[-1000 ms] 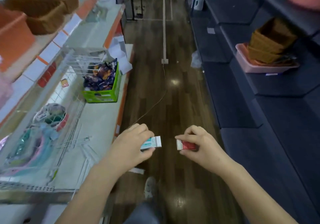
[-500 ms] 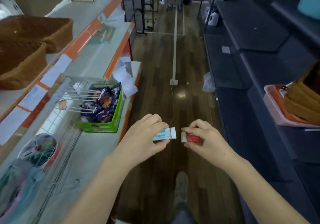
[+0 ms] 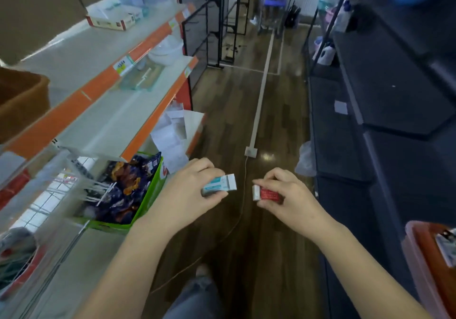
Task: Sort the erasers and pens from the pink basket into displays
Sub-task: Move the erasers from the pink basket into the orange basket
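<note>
Pinching blue eraser (image 3: 218, 186) in left hand (image 3: 190, 192) | red eraser (image 3: 267, 193) in right hand (image 3: 287, 196) | light, firm blocks; grip sleeved middles.

- Two rectangular white erasers: one eraser in a teal paper sleeve (image 3: 218, 186), one eraser in a red paper sleeve (image 3: 268, 193).
- Two bare hands: left hand (image 3: 187, 192), right hand (image 3: 291, 196).
- One green cardboard box (image 3: 148, 202).
- One pink plastic basket (image 3: 410, 252).
</note>
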